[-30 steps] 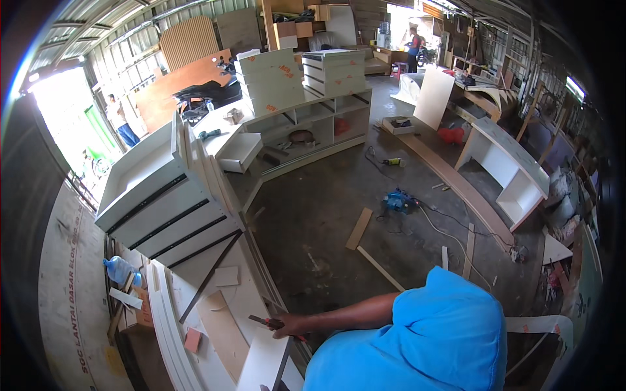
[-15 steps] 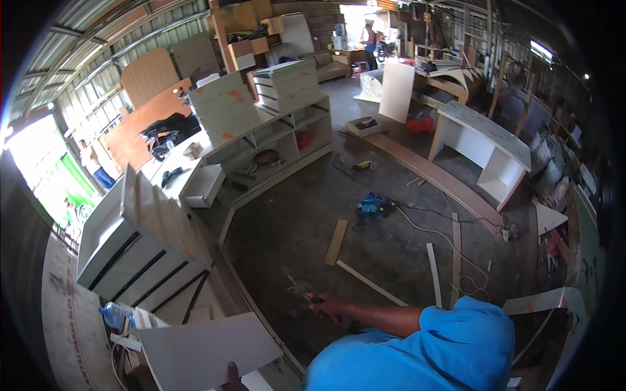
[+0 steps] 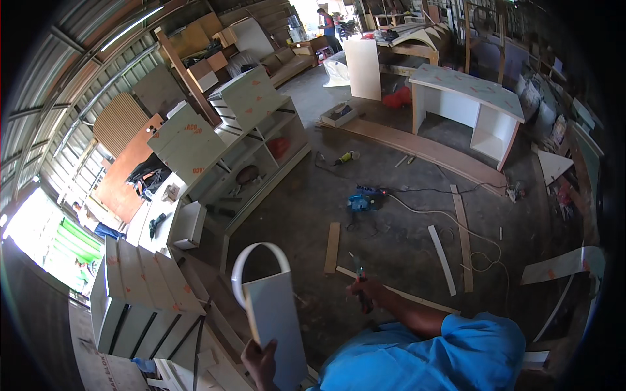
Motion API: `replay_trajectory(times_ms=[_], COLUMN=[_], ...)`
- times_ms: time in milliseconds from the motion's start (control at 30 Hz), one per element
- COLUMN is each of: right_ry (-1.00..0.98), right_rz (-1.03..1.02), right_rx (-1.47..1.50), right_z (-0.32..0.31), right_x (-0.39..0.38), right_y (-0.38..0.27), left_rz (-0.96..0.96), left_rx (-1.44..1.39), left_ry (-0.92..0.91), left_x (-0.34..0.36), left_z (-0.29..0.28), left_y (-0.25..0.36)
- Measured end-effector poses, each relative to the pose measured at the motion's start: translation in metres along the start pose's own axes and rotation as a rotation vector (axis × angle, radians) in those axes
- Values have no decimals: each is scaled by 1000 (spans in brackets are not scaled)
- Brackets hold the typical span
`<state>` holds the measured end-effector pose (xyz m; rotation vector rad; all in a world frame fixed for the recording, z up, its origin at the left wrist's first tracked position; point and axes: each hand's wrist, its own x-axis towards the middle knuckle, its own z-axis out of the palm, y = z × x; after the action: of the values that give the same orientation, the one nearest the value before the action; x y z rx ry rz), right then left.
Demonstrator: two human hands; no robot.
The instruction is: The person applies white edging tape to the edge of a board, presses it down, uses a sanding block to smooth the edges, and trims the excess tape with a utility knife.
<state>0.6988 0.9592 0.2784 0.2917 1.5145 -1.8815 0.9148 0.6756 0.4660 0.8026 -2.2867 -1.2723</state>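
Left hand (image 3: 261, 358): grip pinching the near left edge of the white board.
White board (image 3: 277, 319): raised before the blue shirt (image 3: 417, 352), its length running near to far, the narrow left edge tan.
White strip (image 3: 239, 270): bowed into a loop at the board's far end; how it is fastened, I cannot tell.
Right hand (image 3: 368, 291): grip wrapped around a hand tool (image 3: 362, 302), right of the board and apart from it; the tool's exact kind is too small to tell.
Steady hold: firm pressure near the edge should stop the board twisting; resting its near end would likely help.
Loop care: best left loose, since a sharp bend could crease it.
Tool care: the tip is safest aimed away from the left fingers.
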Motion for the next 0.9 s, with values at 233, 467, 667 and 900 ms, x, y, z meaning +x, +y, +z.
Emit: replay_trajectory(times_ms=[233, 467, 667, 900], right_ry=[-344, -431, -274, -315], right_rz=[-47, -117, -188, -256], right_rx=[382, 348, 327, 239], right_z=[14, 35, 47, 65], right_x=[-30, -33, -49, -77], right_y=[-67, -69, -94, -111], left_rz=[-15, -27, -61, -38], left_rx=[46, -233, -498, -586], left_ry=[-223, -387, -410, -306], left_x=[13, 21, 27, 27], left_z=[46, 57, 50, 50], left_y=[38, 51, 53, 46])
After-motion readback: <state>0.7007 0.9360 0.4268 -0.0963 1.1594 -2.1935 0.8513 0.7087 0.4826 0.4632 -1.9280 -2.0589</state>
